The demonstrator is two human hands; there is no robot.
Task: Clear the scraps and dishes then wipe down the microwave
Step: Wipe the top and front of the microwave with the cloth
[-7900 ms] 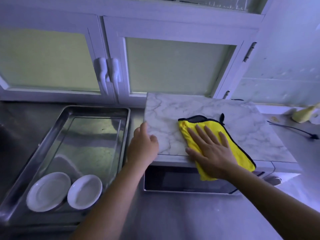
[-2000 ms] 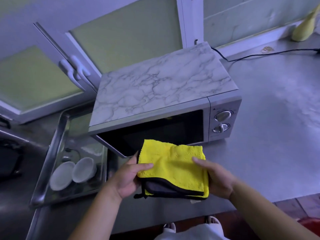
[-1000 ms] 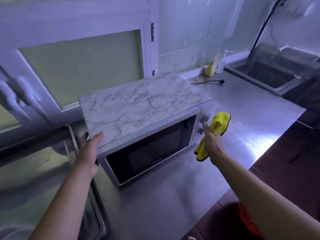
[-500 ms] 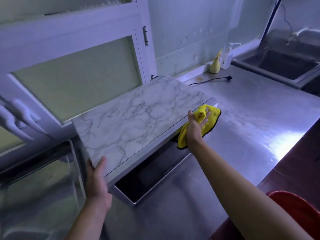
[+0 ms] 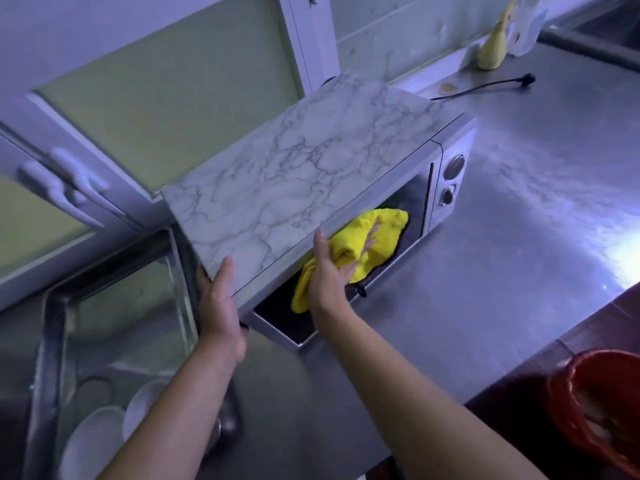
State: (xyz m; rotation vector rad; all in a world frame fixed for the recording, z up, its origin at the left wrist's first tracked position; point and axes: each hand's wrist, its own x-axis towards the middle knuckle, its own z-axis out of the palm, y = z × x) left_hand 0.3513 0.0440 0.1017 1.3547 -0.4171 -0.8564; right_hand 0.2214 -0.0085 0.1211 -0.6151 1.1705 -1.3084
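The microwave [image 5: 311, 168] with a marble-patterned top stands on the steel counter, its dark glass door facing me. My right hand [image 5: 329, 268] presses the yellow cloth [image 5: 377, 233] flat against the door, fingers spread over it. My left hand [image 5: 218, 306] holds the microwave's near left corner, thumb on the top, fingers round the side. Two white dishes [image 5: 93, 441] lie in the metal tray [image 5: 48, 358] at the lower left.
White cabinet doors with handles [image 5: 65, 185] stand behind the microwave. A black power cord [image 5: 491, 86] lies on the steel counter [image 5: 536, 202] to the right, near a yellow object [image 5: 491, 46] by the wall. A red bucket [image 5: 599, 410] sits below the counter's edge.
My right hand has slid the yellow cloth leftward from the microwave's upper right corner down onto the glass door. My left hand stays on the left corner.
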